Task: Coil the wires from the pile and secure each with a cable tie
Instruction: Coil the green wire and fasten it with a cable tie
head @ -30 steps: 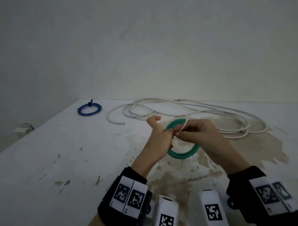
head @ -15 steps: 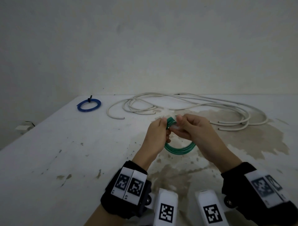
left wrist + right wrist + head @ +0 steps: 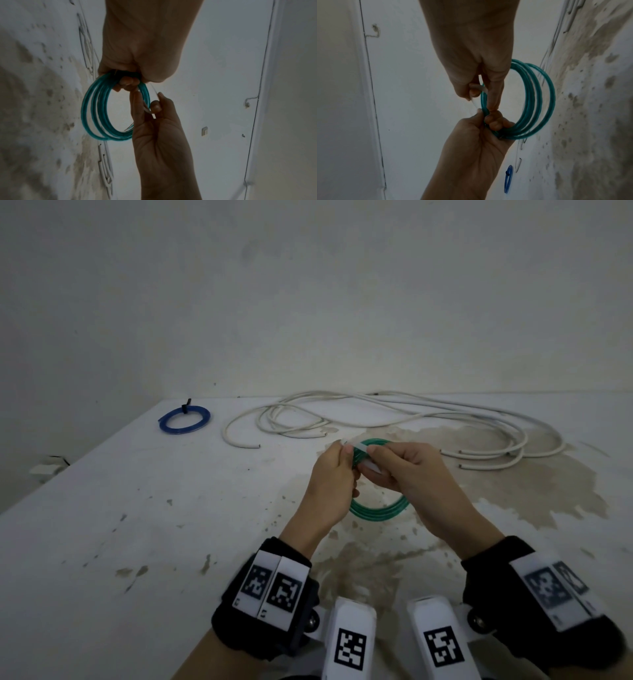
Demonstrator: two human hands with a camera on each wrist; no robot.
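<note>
Nearest the head camera, two black wrist bands (image 3: 270,594) carrying square coded markers are sitting on the forearms.

Just beyond them, both hands are meeting above the stained white surface (image 3: 137,508). The left hand (image 3: 329,491) is gripping the green wire coil (image 3: 376,513): its fingers (image 3: 494,121) are curling through the loops at one side, and its thumb and forefinger are pinching one end of the white cable tie (image 3: 358,447). The right hand (image 3: 407,474) is pinching the other part of that tie, thumb and forefinger pressing together on the strip where it is crossing the bundled green strands; in the right wrist view its forefinger is lying straight along the coil. The tie (image 3: 479,90) is showing there as a pale translucent band. Whether the tie is already locked cannot be told.

The coil is hanging in the air between the hands, loops slightly fanned, its lower arc above the brown stain.

Farther back, the loose white wire (image 3: 411,419) is lying in sprawling loops across the surface near the wall. At the far left, well apart, a blue wire coil (image 3: 184,421) is lying flat, bound by a black tie (image 3: 186,406).
</note>
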